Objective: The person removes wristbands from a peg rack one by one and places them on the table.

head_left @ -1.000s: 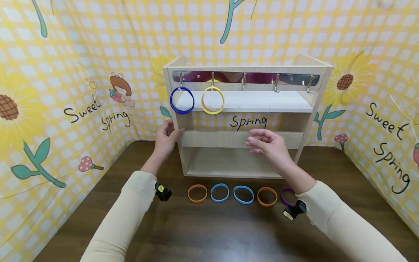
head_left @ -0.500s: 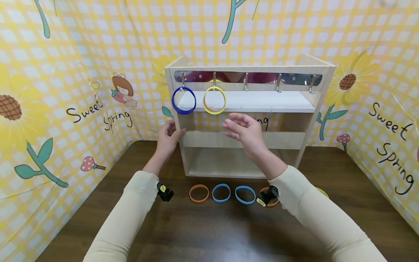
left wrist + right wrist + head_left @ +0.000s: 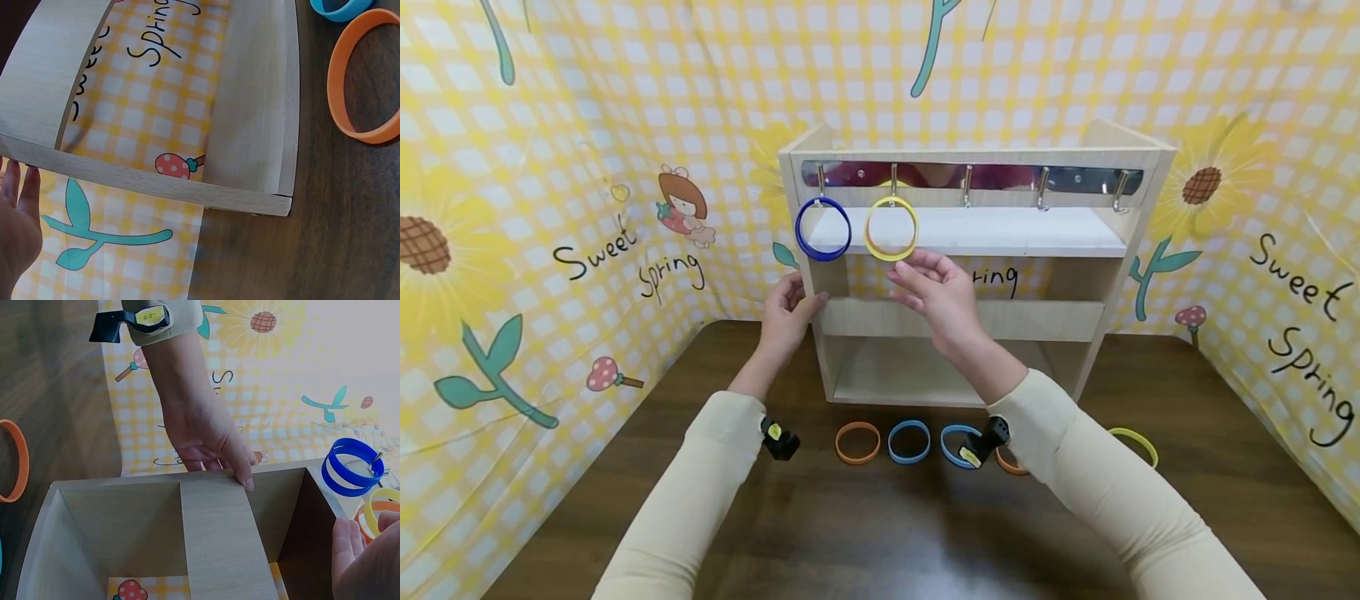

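Observation:
My left hand [image 3: 784, 315] holds the left side of a wooden rack [image 3: 955, 321], thumb over the front edge and fingers on the outer face. A yellow silicone wristband [image 3: 870, 244] hangs from the second hook; in the right wrist view an orange wristband [image 3: 361, 519] shows behind it. My right hand [image 3: 946, 302] is just below, fingertips right at the yellow band's lower edge, fingers loosely bent. From the first hook hang dark blue wristbands [image 3: 799, 237], two loops in the right wrist view [image 3: 334, 478].
A metal hook strip [image 3: 1000, 177] runs along the rack's top, with three bare hooks at right. On the brown table [image 3: 865, 533] lie an orange wristband [image 3: 838, 454], light blue wristbands [image 3: 891, 450] and a yellow wristband [image 3: 1150, 450] at right. My right forearm covers part of the row.
My right hand has moved left and slightly up, from the rack's middle to the lower edge of the hanging yellow wristband. My left hand stays on the rack's side.

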A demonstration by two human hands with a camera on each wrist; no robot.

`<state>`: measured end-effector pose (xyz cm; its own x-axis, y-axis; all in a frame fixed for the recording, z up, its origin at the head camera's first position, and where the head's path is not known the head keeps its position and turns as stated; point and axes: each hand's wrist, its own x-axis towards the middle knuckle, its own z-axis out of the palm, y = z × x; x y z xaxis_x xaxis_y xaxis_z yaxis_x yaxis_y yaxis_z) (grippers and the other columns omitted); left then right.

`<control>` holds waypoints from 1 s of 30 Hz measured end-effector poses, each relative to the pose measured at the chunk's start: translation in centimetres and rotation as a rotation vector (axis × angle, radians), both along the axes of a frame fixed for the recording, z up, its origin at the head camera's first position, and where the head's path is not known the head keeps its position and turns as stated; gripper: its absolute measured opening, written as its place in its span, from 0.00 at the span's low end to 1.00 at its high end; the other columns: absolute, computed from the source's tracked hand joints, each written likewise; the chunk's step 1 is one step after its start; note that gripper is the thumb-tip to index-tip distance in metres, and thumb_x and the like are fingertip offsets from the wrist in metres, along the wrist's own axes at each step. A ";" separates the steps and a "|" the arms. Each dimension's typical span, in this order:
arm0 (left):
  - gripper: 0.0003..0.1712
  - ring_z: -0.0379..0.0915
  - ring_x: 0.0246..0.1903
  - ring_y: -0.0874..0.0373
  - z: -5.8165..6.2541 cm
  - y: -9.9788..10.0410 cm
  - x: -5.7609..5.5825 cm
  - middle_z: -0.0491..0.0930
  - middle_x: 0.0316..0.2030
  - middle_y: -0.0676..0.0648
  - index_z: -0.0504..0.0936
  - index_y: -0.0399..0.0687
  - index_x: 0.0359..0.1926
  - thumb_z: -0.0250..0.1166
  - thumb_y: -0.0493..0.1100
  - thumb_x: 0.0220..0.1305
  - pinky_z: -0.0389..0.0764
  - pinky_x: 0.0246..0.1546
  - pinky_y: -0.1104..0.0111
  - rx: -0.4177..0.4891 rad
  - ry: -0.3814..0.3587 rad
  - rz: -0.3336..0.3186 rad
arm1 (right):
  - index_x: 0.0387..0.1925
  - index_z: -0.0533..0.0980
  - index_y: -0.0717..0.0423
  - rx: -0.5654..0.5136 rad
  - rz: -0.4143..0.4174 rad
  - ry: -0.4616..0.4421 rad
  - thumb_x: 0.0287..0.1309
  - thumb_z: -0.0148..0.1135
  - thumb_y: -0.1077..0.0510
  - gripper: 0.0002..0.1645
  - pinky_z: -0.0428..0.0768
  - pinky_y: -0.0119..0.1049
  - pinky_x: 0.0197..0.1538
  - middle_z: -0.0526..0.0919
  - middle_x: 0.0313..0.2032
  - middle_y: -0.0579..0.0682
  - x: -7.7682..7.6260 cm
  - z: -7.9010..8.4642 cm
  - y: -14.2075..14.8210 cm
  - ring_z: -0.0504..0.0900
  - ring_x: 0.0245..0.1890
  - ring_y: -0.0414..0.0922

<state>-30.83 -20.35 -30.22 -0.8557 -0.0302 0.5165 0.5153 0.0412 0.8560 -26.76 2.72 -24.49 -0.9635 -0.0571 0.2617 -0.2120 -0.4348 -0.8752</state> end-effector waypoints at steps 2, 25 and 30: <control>0.21 0.74 0.46 0.60 0.0 0.0 0.1 0.78 0.45 0.51 0.71 0.28 0.57 0.61 0.28 0.62 0.76 0.44 0.71 0.004 -0.002 -0.001 | 0.47 0.74 0.62 -0.010 0.003 -0.014 0.62 0.63 0.64 0.13 0.82 0.39 0.44 0.83 0.39 0.54 0.0 0.0 -0.1 0.85 0.40 0.45; 0.20 0.75 0.46 0.60 -0.2 0.0 -0.2 0.79 0.43 0.53 0.73 0.30 0.55 0.62 0.28 0.62 0.76 0.43 0.72 0.017 0.010 -0.008 | 0.41 0.74 0.61 -0.065 -0.017 -0.075 0.63 0.62 0.59 0.09 0.83 0.38 0.39 0.83 0.38 0.56 0.3 1.7 0.3 0.86 0.35 0.45; 0.19 0.75 0.46 0.60 -0.1 0.1 -0.1 0.79 0.44 0.52 0.74 0.32 0.54 0.62 0.29 0.62 0.76 0.43 0.71 0.006 0.005 -0.001 | 0.42 0.74 0.62 -0.065 -0.010 -0.056 0.64 0.62 0.59 0.10 0.83 0.38 0.39 0.83 0.37 0.56 0.6 2.0 0.6 0.86 0.35 0.45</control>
